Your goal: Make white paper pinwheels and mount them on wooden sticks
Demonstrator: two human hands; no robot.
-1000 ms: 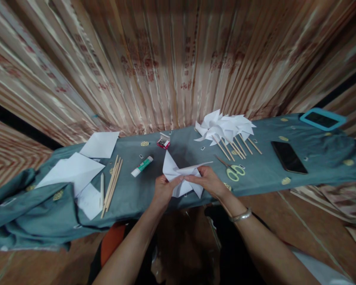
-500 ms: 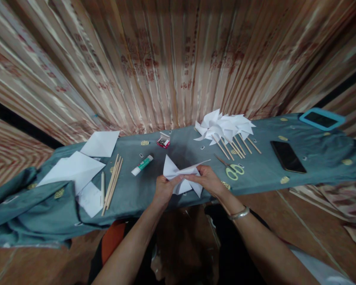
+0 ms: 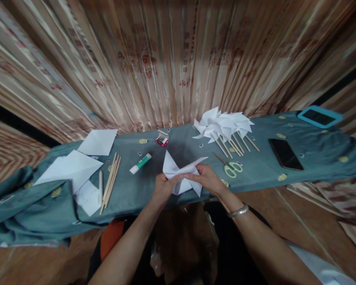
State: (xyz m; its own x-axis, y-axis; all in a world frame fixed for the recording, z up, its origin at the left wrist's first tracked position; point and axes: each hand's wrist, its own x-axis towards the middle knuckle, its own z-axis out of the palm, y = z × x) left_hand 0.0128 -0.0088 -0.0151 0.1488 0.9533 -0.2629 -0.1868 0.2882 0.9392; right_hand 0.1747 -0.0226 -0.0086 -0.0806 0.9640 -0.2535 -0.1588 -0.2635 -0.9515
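A white paper pinwheel (image 3: pixel 190 185), with corners folded in toward its middle, is held low over the table's front edge. My left hand (image 3: pixel 163 186) grips its left side, thumb pressed near the centre. From the other side my right hand (image 3: pixel 207 180) pinches it, its thumb also at the centre, so both thumbs nearly meet. The fingers underneath are hidden by the paper. Beyond the hands lies a small red box of pins (image 3: pixel 161 140). A green and white glue stick (image 3: pixel 140 164) rests left of the pinwheel, and green-handled scissors (image 3: pixel 231 169) lie to its right.
Several finished pinwheels (image 3: pixel 225 124) on sticks lie at the back right. White paper sheets (image 3: pixel 97 141), loose wooden sticks (image 3: pixel 110 184) and a white pencil-like rod (image 3: pixel 101 186) are at left. A black phone (image 3: pixel 285 154) and a blue-framed device (image 3: pixel 319 116) lie right on the green cloth (image 3: pixel 255 178).
Both hands keep their hold on the paper pinwheel. Its upper right flap now stands a little wider and higher. The whole view has shifted slightly.
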